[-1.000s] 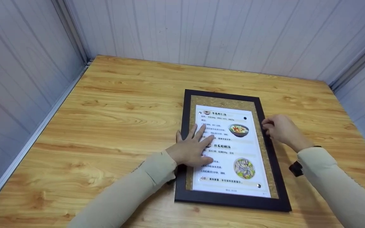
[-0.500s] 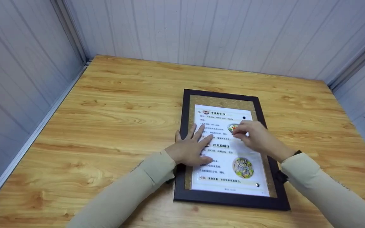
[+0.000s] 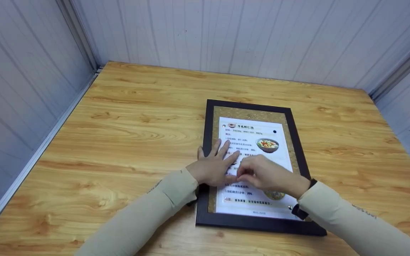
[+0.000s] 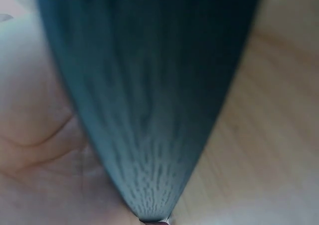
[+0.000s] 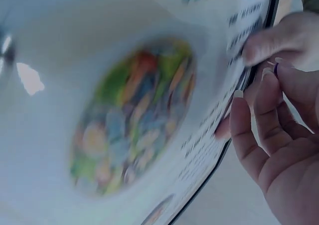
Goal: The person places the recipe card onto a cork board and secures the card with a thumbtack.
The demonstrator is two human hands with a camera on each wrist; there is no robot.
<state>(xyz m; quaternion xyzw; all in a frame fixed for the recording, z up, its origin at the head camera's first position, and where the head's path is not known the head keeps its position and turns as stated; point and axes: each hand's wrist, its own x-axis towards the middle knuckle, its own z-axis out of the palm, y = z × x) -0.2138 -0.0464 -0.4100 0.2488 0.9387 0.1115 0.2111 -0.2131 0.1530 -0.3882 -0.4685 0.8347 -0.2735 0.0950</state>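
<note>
My left hand (image 3: 213, 165) lies flat with spread fingers on the left side of a white recipe sheet (image 3: 258, 208) and the frame's left edge. The sheet lies on a cork board (image 3: 251, 113) with a black frame (image 3: 258, 223). My right hand (image 3: 267, 176) is over the sheet beside the left thumb. In the right wrist view, its thumb and index finger pinch a small thumbtack (image 5: 275, 68) with a thin point showing; the head view hides it. Tacks sit at the sheet's upper left (image 3: 224, 126), a dark one upper right (image 3: 274, 131), and a shiny one lower right (image 3: 290, 207).
The board lies on a wood-grain table (image 3: 137, 117), right of its middle. Pale panel walls (image 3: 190, 35) stand behind and at both sides. The left wrist view is mostly filled by the dark frame edge (image 4: 149, 110).
My right hand has come from the frame's right edge across the sheet, leftward and down, to beside the left thumb. The left hand and the board have stayed put.
</note>
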